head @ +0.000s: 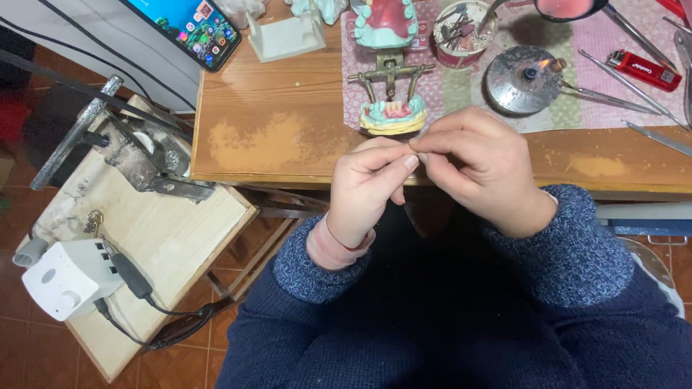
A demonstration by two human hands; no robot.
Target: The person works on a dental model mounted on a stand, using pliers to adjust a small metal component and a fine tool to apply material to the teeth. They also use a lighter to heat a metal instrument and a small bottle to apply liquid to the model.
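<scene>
Just off the near edge of the wooden table (pixel 288 137), two hands meet: the left hand (pixel 371 191) and right hand (pixel 479 169) pinch their fingertips together on one tiny piece (pixel 414 147), too small to make out. Behind them, near that edge, stands one dental model (pixel 393 115) with pink gums and pale teeth. One red lighter (pixel 645 70) lies at the far right. Bare wood stays open to the left

A smartphone (pixel 189 29) lies tilted, well up and left of the left hand (pixel 371 189), its lit screen showing a blue background dotted with small coloured icons, framed in black.
</scene>
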